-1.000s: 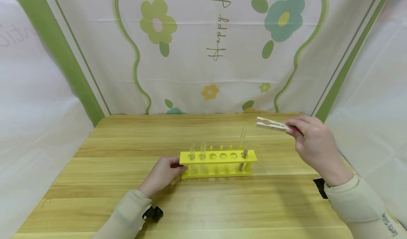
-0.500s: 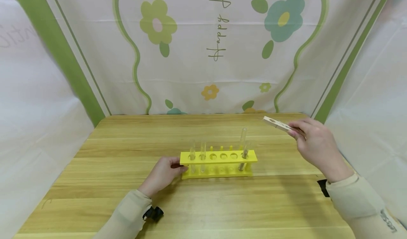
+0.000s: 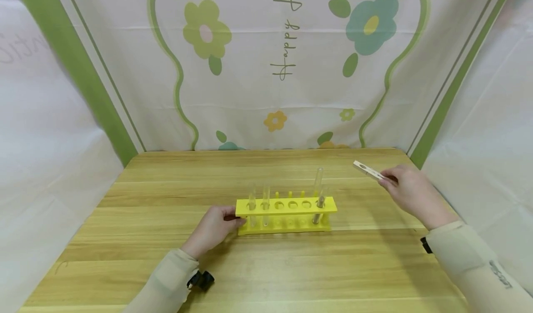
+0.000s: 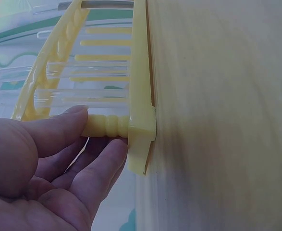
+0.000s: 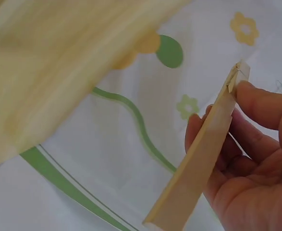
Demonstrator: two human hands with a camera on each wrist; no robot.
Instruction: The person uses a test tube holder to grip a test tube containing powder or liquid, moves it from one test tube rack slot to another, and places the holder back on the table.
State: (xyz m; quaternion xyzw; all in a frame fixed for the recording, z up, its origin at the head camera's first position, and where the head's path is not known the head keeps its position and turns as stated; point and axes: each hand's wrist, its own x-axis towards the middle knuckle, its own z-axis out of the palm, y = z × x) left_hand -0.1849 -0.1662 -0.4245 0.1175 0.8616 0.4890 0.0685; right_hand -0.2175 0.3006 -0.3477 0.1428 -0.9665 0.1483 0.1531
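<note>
A yellow test tube rack (image 3: 286, 206) stands upright on the wooden table. Two clear test tubes (image 3: 266, 206) occupy its left holes; another tube (image 3: 320, 201), with something grey showing inside, sits in the rightmost hole. Behind that one, a clear tube (image 3: 318, 179) stands at the rear right peg. My left hand (image 3: 214, 229) grips the rack's left end; in the left wrist view, thumb and fingers close round its ridged yellow post (image 4: 107, 126). To the right, my right hand (image 3: 410, 195) pinches a wooden test tube clamp (image 3: 368, 170) above the table, its tip pointing up and left.
The wooden table (image 3: 166, 188) ends at a white curtain (image 3: 245, 86) printed with flowers, and similar cloth hangs at both sides. Bare yellow pegs (image 3: 289, 194) rise along the rack's back. A black wrist mount (image 3: 201, 280) is strapped at the left sleeve.
My right hand has moved right and slightly down with the test tube clamp, away from the rack. The clamp has turned so its tip slants more. My left hand and the rack stay put.
</note>
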